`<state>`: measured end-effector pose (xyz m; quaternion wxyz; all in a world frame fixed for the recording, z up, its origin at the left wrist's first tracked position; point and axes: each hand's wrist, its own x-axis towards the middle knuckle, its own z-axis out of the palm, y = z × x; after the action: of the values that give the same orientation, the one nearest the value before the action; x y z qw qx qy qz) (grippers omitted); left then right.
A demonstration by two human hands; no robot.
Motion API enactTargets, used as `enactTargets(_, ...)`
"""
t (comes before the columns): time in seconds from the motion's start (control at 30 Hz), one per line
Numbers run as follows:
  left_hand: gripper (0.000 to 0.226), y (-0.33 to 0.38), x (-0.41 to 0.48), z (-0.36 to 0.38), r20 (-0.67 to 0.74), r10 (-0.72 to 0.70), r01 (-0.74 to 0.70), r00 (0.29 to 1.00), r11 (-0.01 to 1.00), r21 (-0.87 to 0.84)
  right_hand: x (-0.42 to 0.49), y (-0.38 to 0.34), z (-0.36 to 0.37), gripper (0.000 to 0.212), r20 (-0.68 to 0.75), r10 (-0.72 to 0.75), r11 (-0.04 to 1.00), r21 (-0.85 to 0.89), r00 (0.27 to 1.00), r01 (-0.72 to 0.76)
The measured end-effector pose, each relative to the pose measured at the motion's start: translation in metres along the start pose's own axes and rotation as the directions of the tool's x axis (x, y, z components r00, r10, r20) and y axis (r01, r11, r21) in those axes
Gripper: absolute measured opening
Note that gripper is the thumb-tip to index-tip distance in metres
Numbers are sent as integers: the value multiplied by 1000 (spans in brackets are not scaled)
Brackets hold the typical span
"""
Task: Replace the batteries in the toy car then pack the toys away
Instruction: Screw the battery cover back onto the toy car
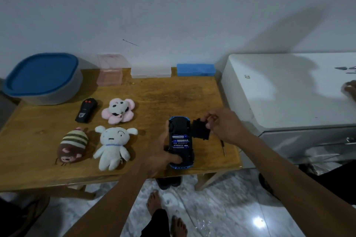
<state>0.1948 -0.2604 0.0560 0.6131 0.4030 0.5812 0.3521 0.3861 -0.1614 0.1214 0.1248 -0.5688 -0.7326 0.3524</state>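
Observation:
A blue toy car (181, 127) lies upside down near the front right of the wooden table (154, 94). Its battery bay is uncovered and shows three blue batteries (180, 141) side by side. My left hand (163, 152) grips the car from the left and front. My right hand (221, 121) pinches the black battery cover (200, 130), held just right of the car. A black remote (86, 110) and three plush toys, pink (118, 110), striped brown (72, 145) and white (112, 145), lie on the left half.
A grey tub with a blue lid (41, 79) stands at the back left. Pink (110, 72), clear (151, 72) and blue (195, 69) small boxes line the back edge. A screwdriver (223, 147) lies right of the car. A white appliance (289, 90) adjoins the table, with another person's hand (349, 90) on it.

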Motion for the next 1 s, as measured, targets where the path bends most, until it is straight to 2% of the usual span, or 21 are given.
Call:
enactTargets(0.17,122,7,-1,2,-1,-24,24,1000,1000,19,-4,-25,15,22,99,-78,992,-91,992,87)
enactTargets(0.6,120,10,-14,0,19,-22,23,1000,999,-38,-9,-36,34,22,132,-202,949,-217,970,227)
enactTargets(1.0,119,11,-20,-3,-3,-10,10,1000,1000,-26,-11,-42,39,24,144,-191,952,-212,971,219)
